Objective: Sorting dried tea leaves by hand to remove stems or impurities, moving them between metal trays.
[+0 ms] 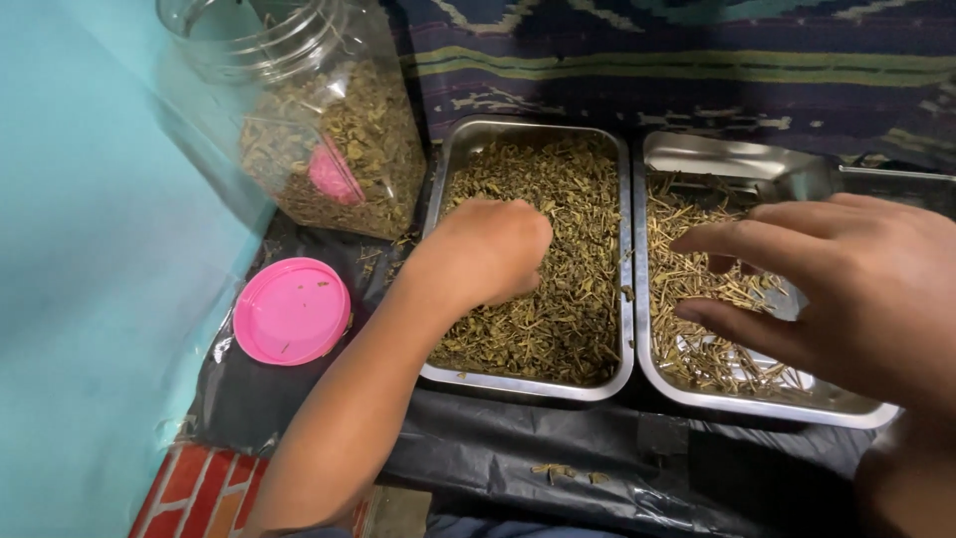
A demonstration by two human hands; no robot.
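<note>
Black sheeting underlies two trays: my left hand (488, 249) digs curled into the left tray (625, 329) of dried leaves, grip hidden; right hand (846, 289) hovers open, empty, over the right tray (657, 384) of stems.

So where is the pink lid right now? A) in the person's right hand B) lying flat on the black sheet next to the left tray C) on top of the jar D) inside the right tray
B, the pink lid lies flat on the black sheet, left of the left tray and below the open jar, while the right hand hovers empty over the right tray.
</note>
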